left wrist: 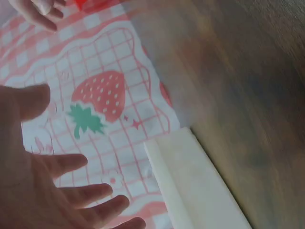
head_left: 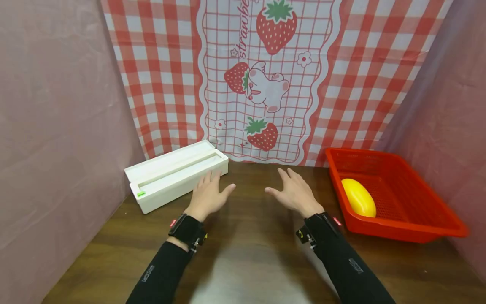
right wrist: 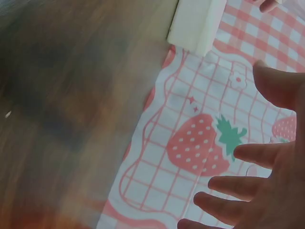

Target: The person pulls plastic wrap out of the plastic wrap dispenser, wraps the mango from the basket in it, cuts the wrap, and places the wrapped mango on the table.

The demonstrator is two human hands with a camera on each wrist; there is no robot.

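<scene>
Two hands (head_left: 207, 196) (head_left: 295, 193) apart; white box (head_left: 176, 180) cut off in wrist views.

left wrist view crops the white box (left wrist: 202, 183); sleeve lettering (head_left: 148, 273) too small to read.

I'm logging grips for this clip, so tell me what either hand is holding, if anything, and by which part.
Nothing is held: the left hand, near the white box, and the right hand are both empty.
</scene>
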